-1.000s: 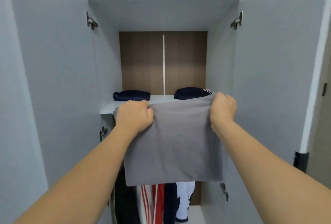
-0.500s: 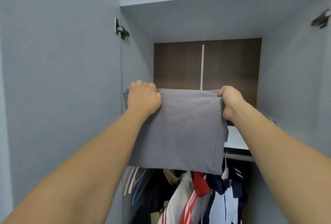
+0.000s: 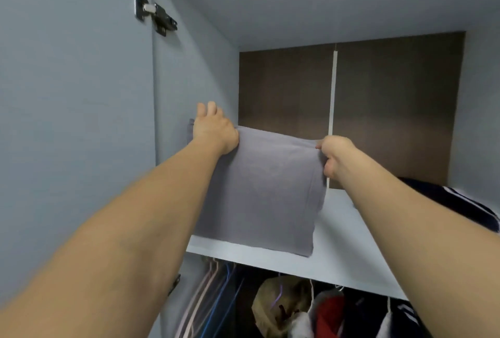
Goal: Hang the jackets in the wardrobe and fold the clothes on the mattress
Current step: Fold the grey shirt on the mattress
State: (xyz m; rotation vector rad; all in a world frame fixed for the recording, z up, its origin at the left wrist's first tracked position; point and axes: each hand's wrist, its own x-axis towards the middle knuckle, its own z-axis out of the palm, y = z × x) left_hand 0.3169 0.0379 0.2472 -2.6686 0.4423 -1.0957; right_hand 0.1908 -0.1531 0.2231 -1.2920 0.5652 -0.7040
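In the head view, both hands hold a folded grey garment (image 3: 266, 189) up at the centre of the frame. The left hand (image 3: 213, 128) grips its upper left corner, the fingers (image 3: 207, 109) curled over the top edge and pointing away from the camera, only loosely bent. The right hand (image 3: 336, 155) is clenched tight on the upper right corner, thumb and fingers pinching the cloth into a small bunch. The garment hangs as a flat rectangle, and its lower edge overlaps the front of the white wardrobe shelf (image 3: 338, 245) — whether it touches the board I cannot tell.

Compared with half a second ago, the garment sits further in over the shelf rather than hanging in front of the clothes below, the left fingers have loosened over the top edge, and the view has shifted so the left door hinge (image 3: 155, 10) now sits high in the upper left.

The shelf runs from lower centre to the right edge, inside pale grey wardrobe walls with a brown wood-grain back panel (image 3: 378, 105) split by a white strip. A folded dark navy garment with white stripes (image 3: 457, 202) lies on the shelf at the right, behind the right forearm. Below the shelf, along the bottom of the frame, hang clothes hangers (image 3: 213, 300) and jackets — one red (image 3: 328, 316), others dark.
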